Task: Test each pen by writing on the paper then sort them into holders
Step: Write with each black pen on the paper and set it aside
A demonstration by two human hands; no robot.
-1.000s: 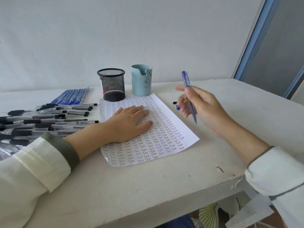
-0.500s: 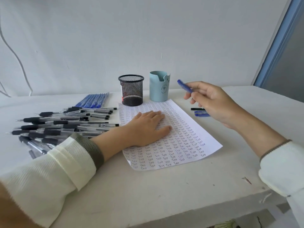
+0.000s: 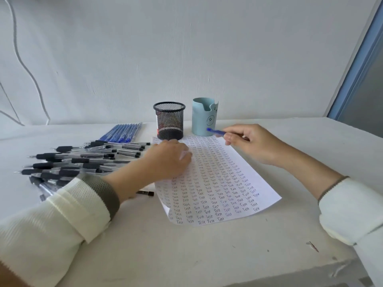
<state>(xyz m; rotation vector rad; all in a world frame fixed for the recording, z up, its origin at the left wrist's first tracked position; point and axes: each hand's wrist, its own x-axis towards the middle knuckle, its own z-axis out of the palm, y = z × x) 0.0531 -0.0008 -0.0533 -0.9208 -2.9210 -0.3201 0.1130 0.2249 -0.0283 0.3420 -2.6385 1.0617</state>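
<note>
Pinched between thumb and fingers, the blue pen (image 3: pixel 216 131) is held by the right hand (image 3: pixel 255 143), which hovers over the far right corner of the paper (image 3: pixel 219 183) with its forearm reaching in from the right in a white sleeve (image 3: pixel 350 206). Left hand (image 3: pixel 165 160): palm down on the paper's left edge, fingers loosely extended and gripping nothing; its outline is blurred.

Pen: slim, blue, lying almost level. It projects leftward out of the grip, and its free end shows against the lower wall of the light blue holder (image 3: pixel 202 117); whether the two touch cannot be told.

Paper: a white sheet covered in rows of the handwritten word "Test". It lies at a slant on the white table (image 3: pixel 186 255). Beyond its far edge stand the two holders, the black mesh holder (image 3: pixel 169 121) just to the left of the light blue one.

To the left of the sheet lie a loose heap of black pens (image 3: pixel 78 160) and, further back, a neat row of blue pens (image 3: pixel 122 132). One single black pen (image 3: pixel 146 192) lies beside the sheet, partly under the left forearm.
</note>
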